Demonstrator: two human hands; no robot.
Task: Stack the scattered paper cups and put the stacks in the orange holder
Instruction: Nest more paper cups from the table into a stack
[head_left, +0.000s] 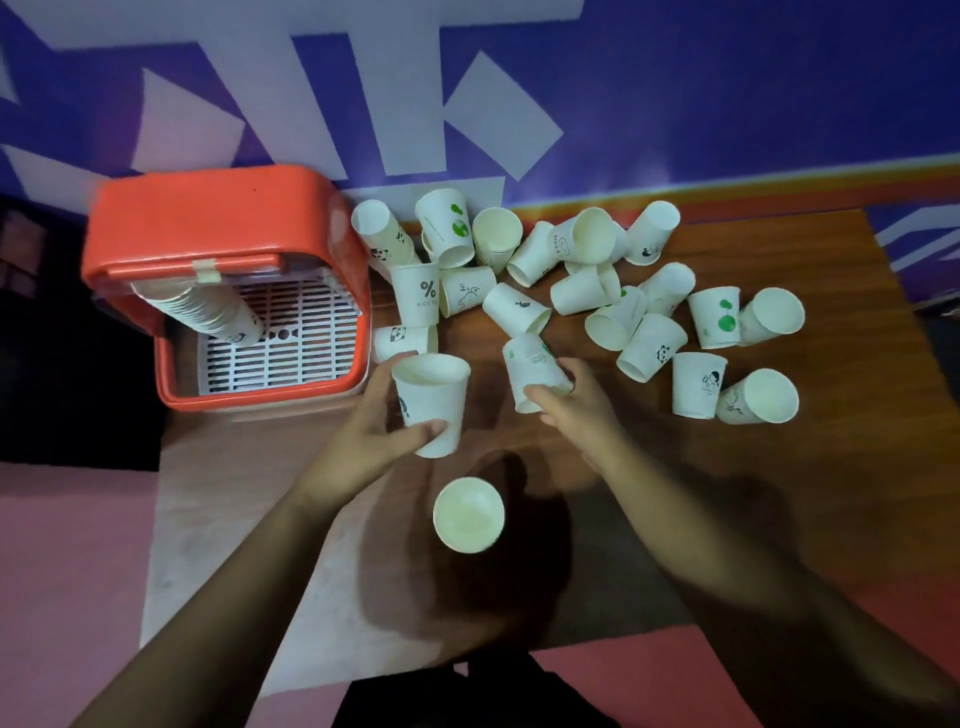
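The left grip (371, 431) is curled round an upright paper cup (430, 400), thumb low on the near wall, fingers round the far side, mouth facing up. The right grip (582, 410) pinches a green-marked cup (532, 371) between thumb and fingers. That cup is tilted, and I cannot tell whether it rests on the worktop (779, 493) or is lifted off it.

Between the two grips and nearer the person, a single cup (468, 514) stands open end up. Just beyond the left grip a panda cup (400, 340) lies on its side, and a percent-sign cup (415, 293) stands past that. Beyond and outward of the right grip the scattered cups (649, 291) lie in a loose heap, most on their sides, some touching.

Outward of the left grip and further away stands the orange holder (208, 218). A long stack of cups (208, 306) leans inside it over a white grille (311, 322).
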